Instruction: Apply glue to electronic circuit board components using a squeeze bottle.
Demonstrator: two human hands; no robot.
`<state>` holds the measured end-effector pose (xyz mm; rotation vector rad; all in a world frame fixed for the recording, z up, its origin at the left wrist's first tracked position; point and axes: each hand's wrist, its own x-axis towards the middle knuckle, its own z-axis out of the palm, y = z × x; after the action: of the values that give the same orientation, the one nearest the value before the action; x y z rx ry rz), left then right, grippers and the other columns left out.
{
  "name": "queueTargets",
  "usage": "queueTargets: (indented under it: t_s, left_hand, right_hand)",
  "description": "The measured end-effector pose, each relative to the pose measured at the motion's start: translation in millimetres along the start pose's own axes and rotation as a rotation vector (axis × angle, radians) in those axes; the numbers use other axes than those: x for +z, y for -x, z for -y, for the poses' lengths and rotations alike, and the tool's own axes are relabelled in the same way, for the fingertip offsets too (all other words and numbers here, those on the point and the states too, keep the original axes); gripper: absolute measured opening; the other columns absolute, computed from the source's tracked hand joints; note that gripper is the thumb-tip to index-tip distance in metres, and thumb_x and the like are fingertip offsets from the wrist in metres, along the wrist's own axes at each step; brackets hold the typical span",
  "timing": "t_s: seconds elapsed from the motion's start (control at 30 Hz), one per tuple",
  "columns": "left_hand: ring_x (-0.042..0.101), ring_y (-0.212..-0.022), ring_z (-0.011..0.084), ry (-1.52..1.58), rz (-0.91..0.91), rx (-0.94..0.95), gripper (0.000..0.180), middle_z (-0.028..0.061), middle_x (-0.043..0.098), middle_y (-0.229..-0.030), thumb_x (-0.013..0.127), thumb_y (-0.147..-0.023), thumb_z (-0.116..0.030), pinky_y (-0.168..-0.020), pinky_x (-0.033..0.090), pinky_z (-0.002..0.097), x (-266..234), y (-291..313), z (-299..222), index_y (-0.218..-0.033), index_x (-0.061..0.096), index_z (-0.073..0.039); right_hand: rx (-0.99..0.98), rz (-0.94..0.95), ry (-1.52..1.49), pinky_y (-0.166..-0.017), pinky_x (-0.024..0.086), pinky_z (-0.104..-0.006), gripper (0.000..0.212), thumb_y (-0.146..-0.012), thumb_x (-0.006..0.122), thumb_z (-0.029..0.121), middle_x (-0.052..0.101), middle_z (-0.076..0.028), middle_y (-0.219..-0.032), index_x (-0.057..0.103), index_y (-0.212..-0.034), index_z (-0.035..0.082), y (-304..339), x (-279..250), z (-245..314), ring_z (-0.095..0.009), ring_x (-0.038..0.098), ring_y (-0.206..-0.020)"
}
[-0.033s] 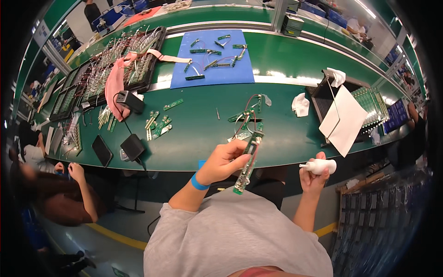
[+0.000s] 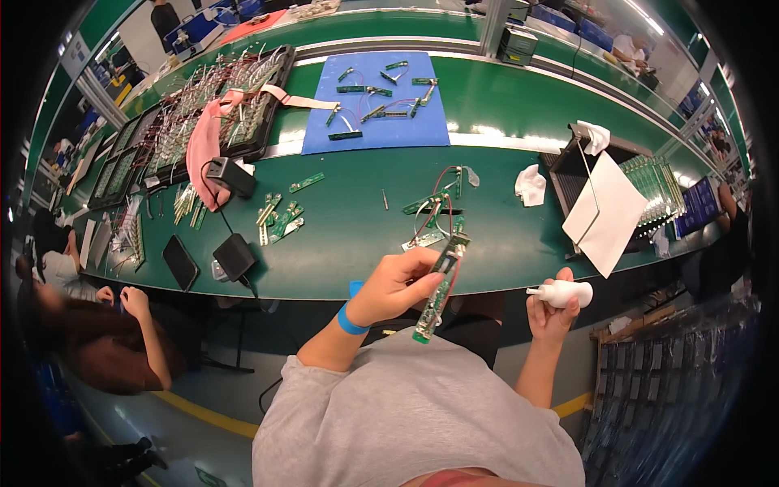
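Between the thumb and fingers of my left hand point(image 2: 398, 288) is a long, narrow green circuit board point(image 2: 435, 302), held tilted over the bench's near edge. Wires run along it. My right hand point(image 2: 553, 312) is closed around a small white squeeze bottle point(image 2: 568, 294), whose thin nozzle points left toward the board. The two hands are well apart. Just beyond the held board, a group of wired circuit boards point(image 2: 434, 204) lies on the green bench. I cannot tell whether the held board's wires join that group.
A blue mat point(image 2: 377, 138) carries several wired boards. Left are loose boards point(image 2: 280, 221), a black adapter point(image 2: 234, 256), a phone point(image 2: 179, 262) and black trays point(image 2: 260, 134) full of wired boards. Right are crumpled tissue point(image 2: 530, 185) and a board rack point(image 2: 560, 166). A co-worker's arm point(image 2: 146, 325) is at left.
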<state>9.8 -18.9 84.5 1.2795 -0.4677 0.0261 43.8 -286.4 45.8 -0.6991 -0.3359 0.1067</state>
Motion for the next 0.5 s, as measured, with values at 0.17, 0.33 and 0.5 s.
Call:
queueTargets:
  t_s: [0.17, 0.33, 0.5]
  left_hand:
    - [0.054, -0.064, 0.0083, -0.126, -0.004, 0.058, 0.015, 0.0048, 0.055, -0.076, 0.050, -0.080, 0.001, -0.058, 0.045, 0.0230, -1, 4, -6, -0.096, 0.051, 0.002]
    - [0.052, -0.064, 0.0068, -0.041, -0.082, 0.137, 0.012, 0.0036, 0.054, -0.074, 0.053, -0.079, -0.002, -0.057, 0.045, 0.0212, 1, 4, -4, -0.091, 0.050, 0.001]
    - [0.039, -0.053, 0.0017, -0.059, -0.120, 0.090, 0.010, -0.0021, 0.046, -0.062, 0.057, -0.077, -0.007, -0.045, 0.031, 0.0186, 3, 7, 0, -0.082, 0.050, -0.001]
  right_hand:
    - [-0.012, 0.089, -0.020, -0.026, 0.026, -0.0166, 0.045, -0.071, 0.062, 0.038, 0.058, -0.008, -0.083, 0.035, -0.095, 0.011, -3, 2, -1, -0.007, 0.031, -0.028]
    - [0.005, 0.081, 0.077, -0.028, 0.026, -0.0163, 0.046, -0.072, 0.062, 0.041, 0.035, 0.001, -0.054, 0.027, -0.079, 0.011, -7, 8, -4, -0.005, 0.027, -0.030]
    - [-0.081, 0.037, 0.163, -0.033, 0.029, -0.0167, 0.055, -0.071, 0.063, 0.038, 0.046, -0.002, -0.063, 0.039, -0.107, 0.005, -8, 15, -5, -0.006, 0.029, -0.032]
